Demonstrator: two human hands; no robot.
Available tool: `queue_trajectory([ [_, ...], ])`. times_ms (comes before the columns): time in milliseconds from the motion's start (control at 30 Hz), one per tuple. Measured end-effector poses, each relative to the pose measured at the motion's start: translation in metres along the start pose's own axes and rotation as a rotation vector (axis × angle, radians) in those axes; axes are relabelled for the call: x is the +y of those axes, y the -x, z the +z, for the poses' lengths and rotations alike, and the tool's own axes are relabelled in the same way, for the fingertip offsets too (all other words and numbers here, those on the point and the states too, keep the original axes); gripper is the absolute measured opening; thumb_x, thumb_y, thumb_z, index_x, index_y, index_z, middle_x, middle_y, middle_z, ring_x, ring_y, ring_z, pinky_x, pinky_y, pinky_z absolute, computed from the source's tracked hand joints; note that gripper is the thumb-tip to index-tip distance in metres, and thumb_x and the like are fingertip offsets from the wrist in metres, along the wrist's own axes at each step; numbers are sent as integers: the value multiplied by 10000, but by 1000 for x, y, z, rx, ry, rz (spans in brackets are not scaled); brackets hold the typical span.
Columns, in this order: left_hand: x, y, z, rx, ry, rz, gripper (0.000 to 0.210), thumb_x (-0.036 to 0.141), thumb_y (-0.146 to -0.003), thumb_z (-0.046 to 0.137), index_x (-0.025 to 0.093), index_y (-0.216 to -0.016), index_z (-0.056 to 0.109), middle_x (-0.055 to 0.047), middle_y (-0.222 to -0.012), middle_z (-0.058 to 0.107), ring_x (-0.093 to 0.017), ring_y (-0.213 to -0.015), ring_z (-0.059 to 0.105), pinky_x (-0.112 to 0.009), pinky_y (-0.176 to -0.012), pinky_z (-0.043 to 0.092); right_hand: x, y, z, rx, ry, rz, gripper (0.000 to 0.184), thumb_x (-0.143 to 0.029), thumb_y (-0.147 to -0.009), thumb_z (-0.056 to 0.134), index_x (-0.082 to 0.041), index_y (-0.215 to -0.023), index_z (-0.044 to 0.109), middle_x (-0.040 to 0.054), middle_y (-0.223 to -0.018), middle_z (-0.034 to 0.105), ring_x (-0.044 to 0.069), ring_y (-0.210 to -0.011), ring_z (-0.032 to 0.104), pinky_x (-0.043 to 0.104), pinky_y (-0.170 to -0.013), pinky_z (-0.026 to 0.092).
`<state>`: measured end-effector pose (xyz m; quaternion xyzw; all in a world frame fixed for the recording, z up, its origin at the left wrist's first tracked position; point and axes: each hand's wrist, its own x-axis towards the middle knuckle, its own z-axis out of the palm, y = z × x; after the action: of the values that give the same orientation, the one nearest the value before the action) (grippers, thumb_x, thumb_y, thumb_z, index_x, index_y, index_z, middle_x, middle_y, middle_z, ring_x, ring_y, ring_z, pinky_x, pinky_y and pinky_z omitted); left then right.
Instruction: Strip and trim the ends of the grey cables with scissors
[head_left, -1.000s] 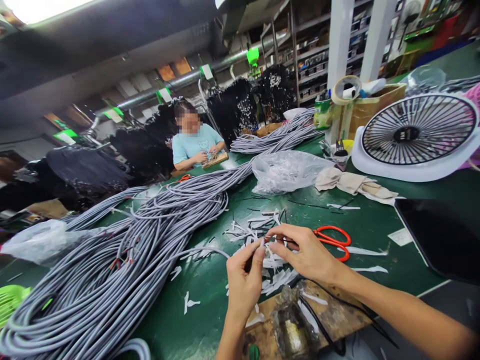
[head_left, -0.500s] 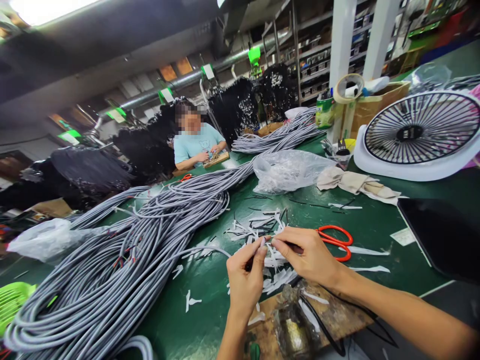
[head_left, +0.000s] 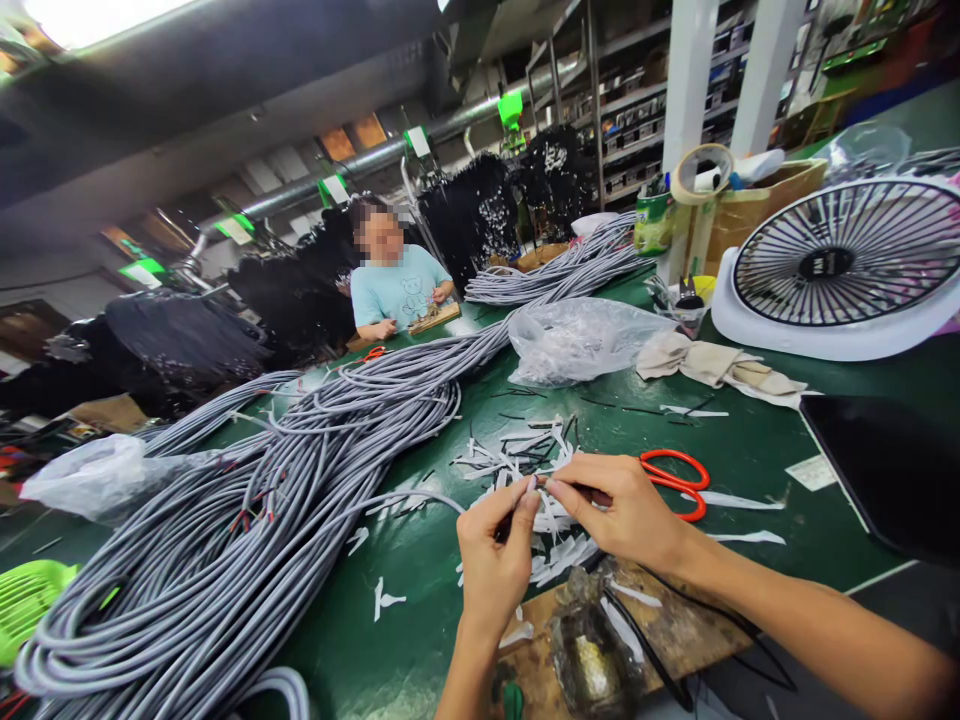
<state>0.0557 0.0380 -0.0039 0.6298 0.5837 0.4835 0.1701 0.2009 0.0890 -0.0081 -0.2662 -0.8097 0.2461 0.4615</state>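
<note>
Head view: left of the red-handled scissors [head_left: 700, 486], the left hand [head_left: 491, 550] pinches a round grey sheathed cable [head_left: 420, 493] near its end; the right hand [head_left: 630, 505] pinches beside it, contents unclear. Apparently cable-end fingerwork, calling for steady pinches.

I see one grey cable [head_left: 416, 494], smooth and round, bowed in a shallow arch over the table [head_left: 345, 630]; it runs from the coils [head_left: 172, 590] into the left hand [head_left: 491, 555], and I cannot make out its end among the fingers [head_left: 523, 518]
</note>
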Motion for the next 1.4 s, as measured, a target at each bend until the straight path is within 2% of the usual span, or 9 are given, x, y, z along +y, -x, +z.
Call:
queue_trajectory([
  [333, 5, 0, -2, -39, 19, -18, 247, 280, -799, 517, 121, -867, 693, -9, -564, 549, -96, -504, 425, -203, -482, 340, -1, -1, 1, -11, -17, 22, 251, -241, -850, 452, -143, -663, 588, -1, -557, 510, 85, -496, 411, 210, -502, 313],
  [600, 2, 1, -5, -75, 67, -18, 233, 281, -786, 528, 127, -696, 677, 25, -502, 383, -79, -475, 326, -199, -446, 263, -2, 0, 0, -49, -92, 107, 271, -286, -834, 465, -137, -632, 567, -6, -540, 486, 80, -488, 391, 207, -478, 294],
  [833, -2, 1, -6, -65, 118, -33, 248, 308, -784, 533, 134, -815, 707, 11, -523, 474, -78, -471, 358, -195, -449, 298, 2, -3, 6, -129, -457, 357, 359, -425, -799, 474, -130, -598, 512, -24, -527, 410, 71, -482, 340, 197, -432, 268],
  [1000, 1, -1, -4, -60, 139, -108, 269, 327, -778, 538, 136, -866, 705, -13, -598, 590, -113, -547, 477, -209, -525, 378, 2, -3, 12, -119, -723, 440, 372, -458, -755, 524, -140, -570, 474, -59, -466, 333, 42, -401, 243, 190, -365, 170],
  [1100, 1, -2, 0, -95, 129, -155, 291, 343, -786, 526, 131, -877, 703, -22, -600, 599, -132, -579, 501, -218, -543, 386, 2, -2, 8, -47, -867, 459, 366, -453, -768, 518, -161, -566, 427, -85, -441, 250, 33, -367, 177, 187, -345, 140],
  [1167, 0, -2, 2, -123, 103, -154, 314, 355, -799, 504, 127, -898, 696, -12, -558, 565, -123, -543, 472, -210, -511, 359, 4, -3, 3, 63, -819, 430, 355, -440, -783, 508, -162, -576, 434, -82, -448, 254, 35, -373, 180, 189, -349, 150],
  [1233, -1, -3, 3, -122, 81, -133, 333, 358, -822, 469, 127, -946, 675, 0, -545, 520, -110, -521, 434, -203, -492, 326, 5, -4, 0, 134, -649, 389, 326, -417, -789, 512, -152, -603, 482, -59, -479, 327, 46, -406, 244, 191, -369, 196],
  [1300, -1, -3, 3, -113, 68, -101, 329, 349, -842, 440, 134, -976, 651, 1, -580, 499, -106, -540, 415, -201, -500, 313, 6, -5, 0, 111, -465, 358, 279, -394, -786, 523, -141, -669, 549, -38, -522, 389, 60, -449, 305, 192, -397, 241],
  [1400, 0, -3, 4, -158, 70, -41, 288, 326, -852, 428, 146, -948, 631, -13, -658, 508, -119, -603, 421, -210, -547, 330, 7, -3, 5, 14, -278, 322, 247, -375, -780, 534, -140, -799, 611, -44, -515, 375, 69, -459, 314, 197, -416, 253],
])
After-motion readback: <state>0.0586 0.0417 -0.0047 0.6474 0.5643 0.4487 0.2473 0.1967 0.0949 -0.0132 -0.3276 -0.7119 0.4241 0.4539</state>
